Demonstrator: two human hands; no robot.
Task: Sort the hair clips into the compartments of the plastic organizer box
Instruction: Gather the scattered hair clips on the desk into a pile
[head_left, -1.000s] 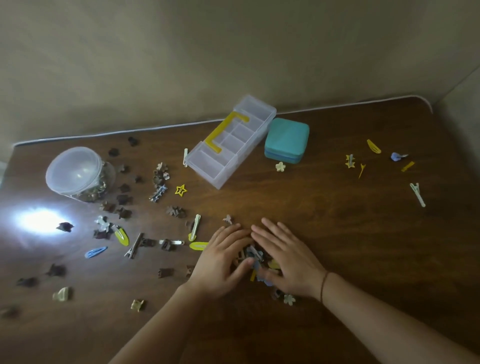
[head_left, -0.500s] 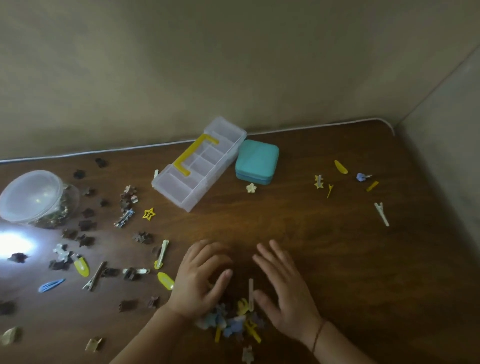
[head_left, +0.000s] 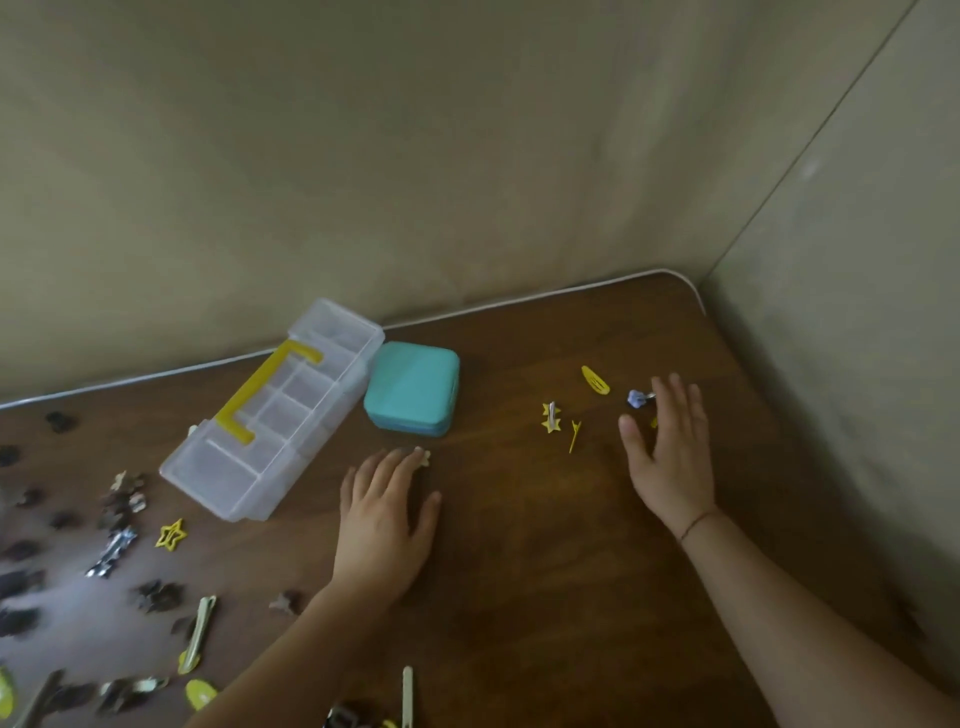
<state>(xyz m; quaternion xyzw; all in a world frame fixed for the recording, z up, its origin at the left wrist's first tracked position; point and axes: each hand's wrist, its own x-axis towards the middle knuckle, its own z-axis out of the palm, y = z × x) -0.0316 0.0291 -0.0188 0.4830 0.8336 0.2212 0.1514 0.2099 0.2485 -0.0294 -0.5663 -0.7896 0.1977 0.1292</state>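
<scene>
Both hands' fingers spread, holding nothing; purple clip (head_left: 637, 398) touches right fingers (head_left: 670, 400).

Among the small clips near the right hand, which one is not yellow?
The purple clip, lying just beside the fingers of the right hand. The oval clip, the star clip and the thin clip are all yellow.

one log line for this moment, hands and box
left hand: open, fingertips at flower clip | right hand: open, by purple clip | organizer box: closed
</scene>
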